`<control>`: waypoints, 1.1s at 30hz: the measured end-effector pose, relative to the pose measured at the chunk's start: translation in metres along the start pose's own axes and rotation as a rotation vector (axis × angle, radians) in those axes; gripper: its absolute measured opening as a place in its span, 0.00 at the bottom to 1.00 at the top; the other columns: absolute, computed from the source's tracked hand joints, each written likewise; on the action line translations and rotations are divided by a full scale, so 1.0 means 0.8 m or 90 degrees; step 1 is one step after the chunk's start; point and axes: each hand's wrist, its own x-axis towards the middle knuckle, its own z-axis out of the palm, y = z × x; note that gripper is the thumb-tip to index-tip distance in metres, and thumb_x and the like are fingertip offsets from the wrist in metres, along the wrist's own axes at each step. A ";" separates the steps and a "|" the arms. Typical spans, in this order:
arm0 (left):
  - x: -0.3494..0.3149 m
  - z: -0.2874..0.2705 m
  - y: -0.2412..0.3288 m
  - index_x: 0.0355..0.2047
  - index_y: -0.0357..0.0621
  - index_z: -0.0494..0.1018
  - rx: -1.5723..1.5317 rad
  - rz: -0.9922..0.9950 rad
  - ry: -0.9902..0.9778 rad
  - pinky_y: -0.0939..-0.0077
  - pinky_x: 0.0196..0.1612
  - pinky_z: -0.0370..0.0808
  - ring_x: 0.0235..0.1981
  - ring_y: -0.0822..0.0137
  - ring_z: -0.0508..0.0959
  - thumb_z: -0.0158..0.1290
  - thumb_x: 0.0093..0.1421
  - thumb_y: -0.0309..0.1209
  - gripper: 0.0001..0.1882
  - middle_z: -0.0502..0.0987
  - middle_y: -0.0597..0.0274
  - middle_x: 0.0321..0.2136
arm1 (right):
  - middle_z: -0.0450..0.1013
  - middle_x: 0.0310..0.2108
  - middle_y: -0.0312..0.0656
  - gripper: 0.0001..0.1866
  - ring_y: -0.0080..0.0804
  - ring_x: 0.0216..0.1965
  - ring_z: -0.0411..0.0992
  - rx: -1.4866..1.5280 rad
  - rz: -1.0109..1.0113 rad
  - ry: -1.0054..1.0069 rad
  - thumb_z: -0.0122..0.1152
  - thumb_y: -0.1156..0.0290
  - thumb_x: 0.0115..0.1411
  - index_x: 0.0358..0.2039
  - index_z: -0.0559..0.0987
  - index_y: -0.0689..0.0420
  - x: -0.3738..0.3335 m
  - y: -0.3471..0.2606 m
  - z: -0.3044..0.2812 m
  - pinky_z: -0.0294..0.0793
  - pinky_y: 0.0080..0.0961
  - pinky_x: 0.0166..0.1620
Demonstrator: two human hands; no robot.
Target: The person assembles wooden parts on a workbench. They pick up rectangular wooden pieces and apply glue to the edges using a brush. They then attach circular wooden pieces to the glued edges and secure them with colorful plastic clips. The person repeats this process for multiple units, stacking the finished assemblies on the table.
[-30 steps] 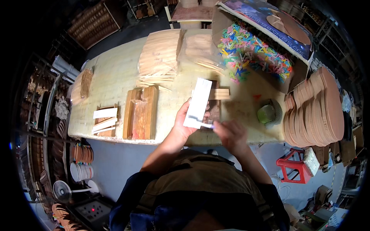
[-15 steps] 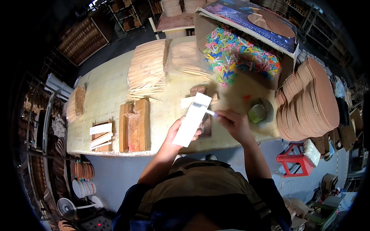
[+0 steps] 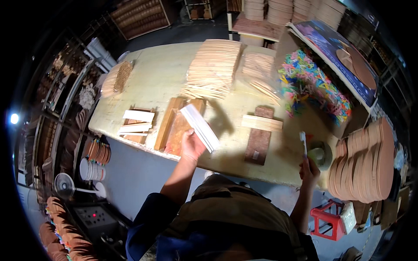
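My left hand (image 3: 192, 147) grips what looks like a few long white strips (image 3: 201, 128) laid side by side. They are held tilted above a wooden trough (image 3: 165, 124) with raised side rails. My right hand (image 3: 309, 171) is closed round the handle of a toothbrush (image 3: 304, 142), bristles upward, beside a round container (image 3: 321, 155) with something green in it. Between my hands lies a reddish-brown block (image 3: 257, 147), and pale wooden strips (image 3: 262, 123) rest across it. More white strips (image 3: 136, 122) sit in a small wooden tray at the left.
Stacks of thin wooden strips (image 3: 215, 65) lie at the back of the table. An opened carton of colourful clips (image 3: 311, 85) stands at the right, behind guitar-shaped wooden pieces (image 3: 363, 161). A red stool (image 3: 327, 219) is on the floor below the table's right end.
The view has shifted left. The white strips and my left hand have moved left, over the trough. My right hand has drawn the toothbrush away from the strips, rightward to the round container.
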 end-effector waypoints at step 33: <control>0.149 0.083 -0.124 0.50 0.41 0.70 1.357 0.341 -0.395 0.59 0.53 0.66 0.49 0.49 0.70 0.64 0.45 0.33 0.30 0.72 0.49 0.46 | 0.72 0.23 0.32 0.13 0.12 0.16 0.58 0.091 0.063 0.010 0.57 0.66 0.63 0.43 0.78 0.62 -0.050 -0.005 0.007 0.54 0.12 0.18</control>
